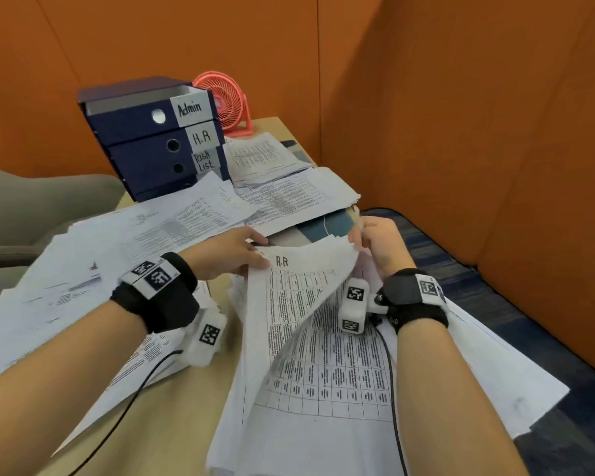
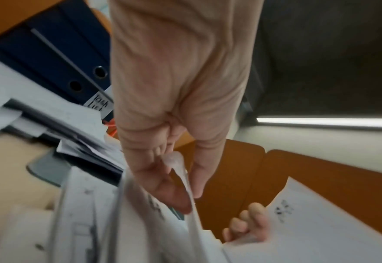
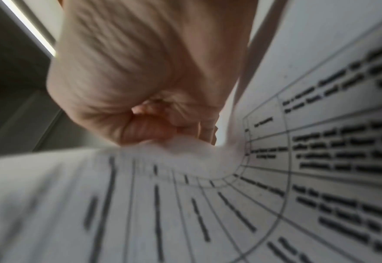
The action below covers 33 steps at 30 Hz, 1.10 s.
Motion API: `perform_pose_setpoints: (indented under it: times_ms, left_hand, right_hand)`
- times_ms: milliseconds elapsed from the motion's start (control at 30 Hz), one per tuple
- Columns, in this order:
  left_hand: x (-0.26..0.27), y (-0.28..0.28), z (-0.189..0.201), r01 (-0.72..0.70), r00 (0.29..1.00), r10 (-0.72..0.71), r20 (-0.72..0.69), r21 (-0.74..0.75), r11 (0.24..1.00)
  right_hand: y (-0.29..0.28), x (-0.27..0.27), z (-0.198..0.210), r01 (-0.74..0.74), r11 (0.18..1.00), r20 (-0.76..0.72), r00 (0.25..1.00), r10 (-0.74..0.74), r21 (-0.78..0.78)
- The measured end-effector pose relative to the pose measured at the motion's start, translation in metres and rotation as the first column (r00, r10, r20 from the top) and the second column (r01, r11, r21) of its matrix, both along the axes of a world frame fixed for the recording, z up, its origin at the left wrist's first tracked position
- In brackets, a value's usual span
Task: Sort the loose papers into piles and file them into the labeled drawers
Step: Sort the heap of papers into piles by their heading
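A printed table sheet marked "H.R" (image 1: 299,304) is lifted off a thick paper stack (image 1: 323,431) at the table's near edge. My left hand (image 1: 255,255) pinches its top left corner between thumb and fingers; the left wrist view shows that left hand (image 2: 185,192) on the sheet's thin edge. My right hand (image 1: 361,235) grips the top right corner of the lifted sheets, its fingers curled round the paper (image 3: 298,160) in the right wrist view of the hand (image 3: 161,131). The navy drawer unit (image 1: 152,142) stands at the back, labelled Admin, H.R and Task List. Its top Admin drawer is pulled out slightly.
Loose papers (image 1: 83,269) cover the table's left half, and more sheets (image 1: 282,187) lie beside the drawers. A pink desk fan (image 1: 227,104) stands behind the unit. Orange partition walls (image 1: 461,132) close the back and right. A grey chair (image 1: 31,207) is at left.
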State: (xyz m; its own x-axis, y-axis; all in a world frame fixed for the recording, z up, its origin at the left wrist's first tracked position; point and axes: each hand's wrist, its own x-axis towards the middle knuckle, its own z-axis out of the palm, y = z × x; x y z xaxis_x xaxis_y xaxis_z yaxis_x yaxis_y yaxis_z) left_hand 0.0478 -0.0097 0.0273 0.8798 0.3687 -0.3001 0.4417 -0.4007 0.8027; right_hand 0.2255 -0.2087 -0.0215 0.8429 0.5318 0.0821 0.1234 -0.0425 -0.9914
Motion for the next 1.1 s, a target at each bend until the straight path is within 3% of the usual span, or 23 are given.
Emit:
perform_pose_setpoints:
  times_ms: [100,167,233,267,333,367,400,433,467,500,567,633,700,767,867,933,1000,1100]
  left_hand:
    - [0.001,-0.012,0.011,0.080,0.988,-0.068,0.141,-0.081,0.993]
    - [0.005,-0.027,0.019,0.190,0.959,-0.164,0.229,-0.094,0.977]
    - [0.008,-0.044,0.027,0.258,0.942,-0.221,0.251,-0.126,0.958]
    - [0.009,-0.047,0.029,0.258,0.946,-0.209,0.246,-0.188,0.947]
    - [0.009,-0.043,0.032,0.168,0.970,-0.107,0.218,-0.286,0.943]
    - [0.008,-0.037,0.031,0.086,0.980,-0.042,0.193,-0.224,0.971]
    - [0.007,-0.028,0.029,0.012,0.990,-0.008,0.141,-0.027,1.000]
    - [0.006,-0.019,0.026,0.001,0.999,-0.013,0.046,0.251,0.968]
    - [0.005,-0.010,0.020,0.062,0.996,-0.026,-0.080,0.483,0.873]
    - [0.004,-0.004,0.013,0.146,0.982,-0.038,-0.187,0.606,0.782]
    - [0.001,0.001,0.003,0.237,0.956,-0.050,-0.290,0.654,0.718]
    - [0.000,0.005,0.000,0.163,0.970,-0.017,-0.242,0.598,0.785]
    - [-0.001,0.005,0.000,0.014,0.996,0.031,-0.087,0.480,0.877]
    - [0.000,0.001,0.005,-0.059,0.998,0.048,0.036,0.447,0.892]
    - [0.000,-0.012,0.019,-0.081,0.989,0.019,0.146,0.430,0.899]
    - [-0.001,-0.020,0.028,-0.020,0.995,-0.015,0.096,0.349,0.937]
    - [-0.005,-0.028,0.033,0.097,0.995,-0.096,-0.011,0.157,0.983]
    - [-0.010,-0.035,0.032,0.125,0.992,-0.121,0.035,-0.197,0.972]
  right_hand:
    - [0.003,-0.010,0.001,-0.235,0.968,0.003,0.972,0.236,-0.090]
    - [0.008,-0.016,0.007,-0.364,0.900,0.076,0.917,0.391,-0.238]
    - [0.013,-0.017,0.008,-0.357,0.842,0.124,0.891,0.437,-0.404]
    - [0.014,-0.014,0.004,-0.341,0.859,0.119,0.904,0.411,-0.382]
    - [0.011,-0.006,-0.008,-0.310,0.931,0.054,0.944,0.326,-0.192]
    - [0.009,0.000,-0.013,-0.280,0.953,0.016,0.959,0.284,-0.119]
    - [0.008,0.004,-0.015,-0.253,0.965,-0.018,0.968,0.252,-0.073]
    - [0.006,0.006,-0.016,-0.233,0.972,-0.050,0.972,0.231,-0.038]
    - [0.007,0.007,-0.015,-0.229,0.973,-0.069,0.971,0.228,-0.014]
    - [0.007,0.006,-0.013,-0.235,0.972,-0.074,0.969,0.235,0.010]
    - [0.009,0.005,-0.011,-0.229,0.973,-0.084,0.969,0.230,0.027]
    - [0.010,0.005,-0.012,-0.186,0.983,-0.096,0.978,0.186,0.013]
    - [0.010,0.007,-0.014,-0.178,0.984,-0.067,0.982,0.179,0.018]
    - [0.009,0.008,-0.018,-0.170,0.985,-0.079,0.983,0.168,-0.015]
    - [0.009,0.003,-0.015,-0.190,0.982,-0.114,0.975,0.191,0.021]
    - [0.008,-0.002,-0.013,-0.205,0.977,-0.156,0.965,0.212,0.062]
    - [0.006,-0.006,-0.010,-0.237,0.968,-0.165,0.955,0.248,0.085]
    - [0.004,-0.007,-0.006,-0.328,0.945,-0.096,0.940,0.328,0.018]
